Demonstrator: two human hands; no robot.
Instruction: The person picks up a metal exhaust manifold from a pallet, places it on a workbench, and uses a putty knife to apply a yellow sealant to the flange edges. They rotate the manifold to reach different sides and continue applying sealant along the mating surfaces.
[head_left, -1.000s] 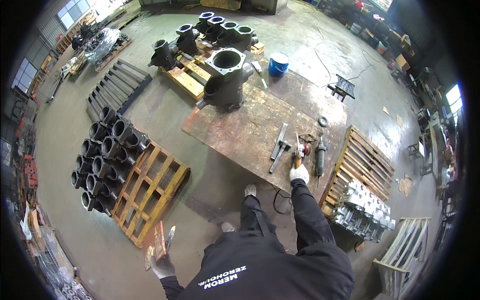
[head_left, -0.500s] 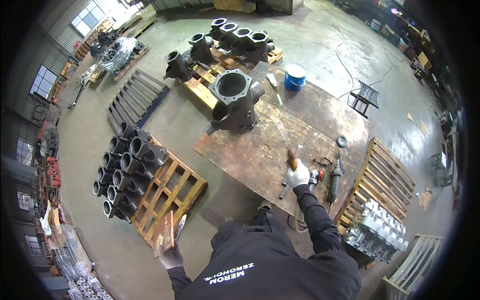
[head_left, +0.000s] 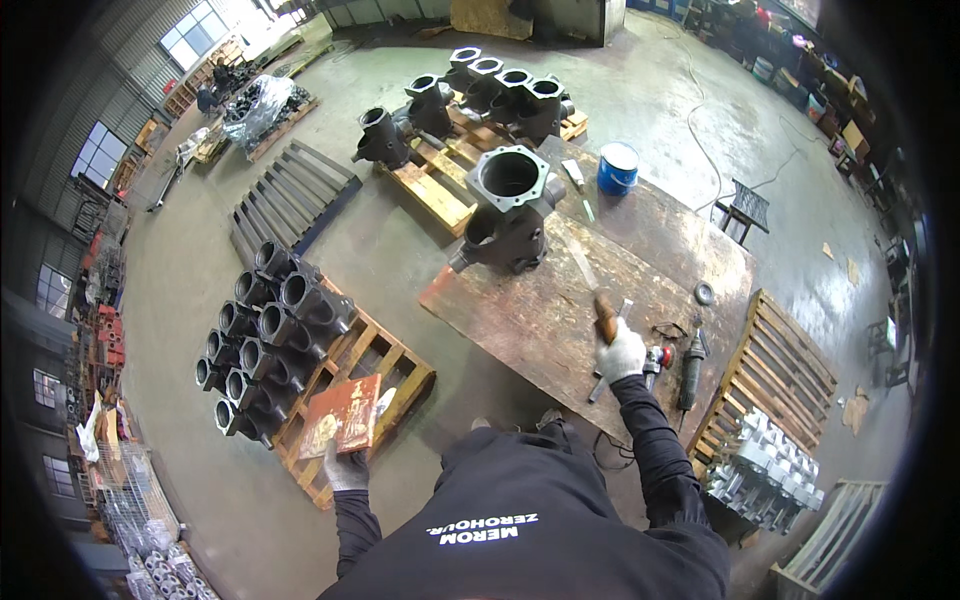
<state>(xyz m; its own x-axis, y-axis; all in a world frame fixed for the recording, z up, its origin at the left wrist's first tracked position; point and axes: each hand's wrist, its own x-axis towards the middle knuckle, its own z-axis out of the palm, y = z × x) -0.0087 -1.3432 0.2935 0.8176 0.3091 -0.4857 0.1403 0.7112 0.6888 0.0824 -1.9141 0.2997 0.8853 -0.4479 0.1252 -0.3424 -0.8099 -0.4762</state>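
My left hand (head_left: pixel 346 466), in a pale glove, grips the lower edge of a reddish-brown board (head_left: pixel 352 400) with a cream smear on its face. A pale flat piece (head_left: pixel 386 400) sticks out behind the board's right edge. Over the table's near part, my gloved right hand (head_left: pixel 622 354) is closed round the brown wooden handle of a long-bladed spatula (head_left: pixel 606 320), whose thin blade points away toward a casting. That large black casting (head_left: pixel 510 235) stands upright on the table (head_left: pixel 480 318), its flanged round opening facing up.
Near my right hand lie an angle grinder (head_left: pixel 655 362), a dark power tool (head_left: pixel 692 372) and a black ring (head_left: pixel 704 292). A blue can (head_left: pixel 618 170) and a white tube (head_left: pixel 573 174) are at the far end. Pallets (head_left: pixel 400 375) with black castings (head_left: pixel 295 310) stand left; another pallet (head_left: pixel 765 370) stands right.
My left hand has raised and turned the board, so its smeared face now shows broadly. The right hand keeps the spatula over the table. The whole view has shifted slightly.
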